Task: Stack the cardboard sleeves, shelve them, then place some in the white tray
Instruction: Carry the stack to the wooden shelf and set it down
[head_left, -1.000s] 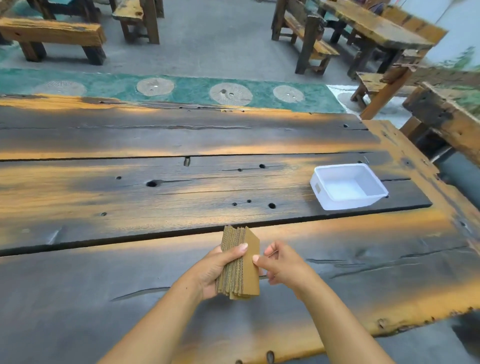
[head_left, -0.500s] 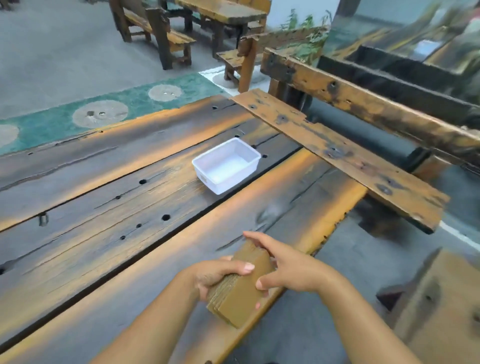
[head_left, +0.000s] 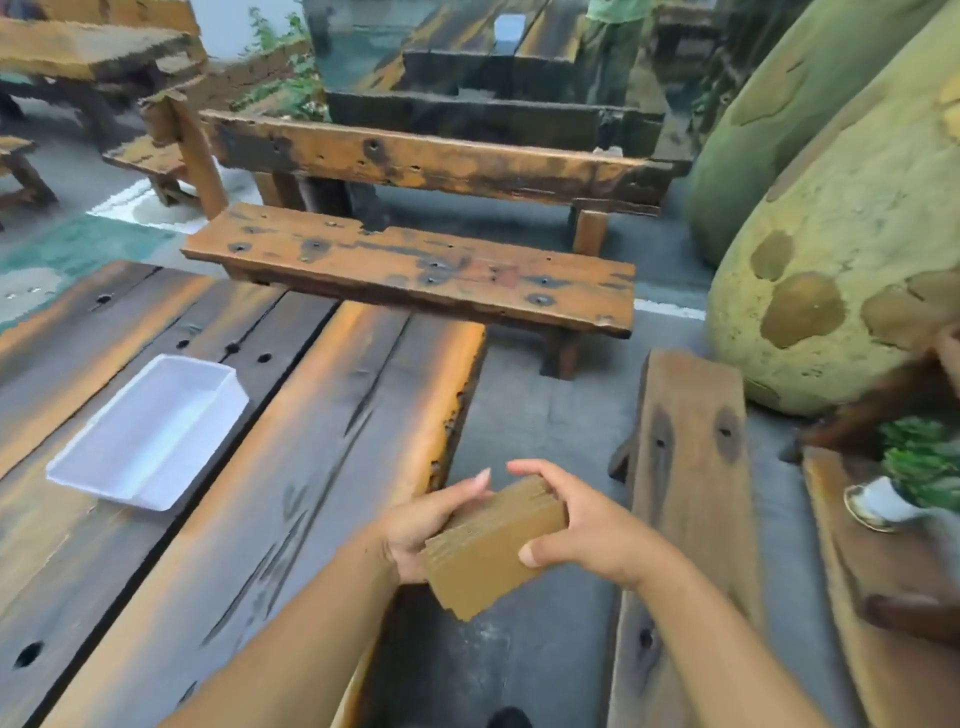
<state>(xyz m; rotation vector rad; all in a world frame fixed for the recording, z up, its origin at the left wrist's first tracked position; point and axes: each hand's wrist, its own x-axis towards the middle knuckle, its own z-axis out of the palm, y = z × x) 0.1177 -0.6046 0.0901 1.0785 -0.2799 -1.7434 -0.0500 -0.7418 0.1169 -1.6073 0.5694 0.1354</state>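
A stack of brown cardboard sleeves (head_left: 491, 556) is gripped between both hands, out past the table's right edge and above the grey floor. My left hand (head_left: 421, 525) holds its left side, thumb over the top. My right hand (head_left: 582, 525) clasps the right end, with the thumb on the flat face. The white tray (head_left: 145, 431) sits empty on the wooden table (head_left: 311, 467), to the left of my hands.
A wooden bench (head_left: 415, 265) stands past the table's end and a narrow plank bench (head_left: 685, 467) runs to the right of my hands. A big green spotted sculpture (head_left: 841, 249) fills the right. A small potted plant (head_left: 914, 473) sits at far right.
My view has swung right. The hands carried the sleeve stack from above the table to beyond its right edge. The tray now lies to the left.
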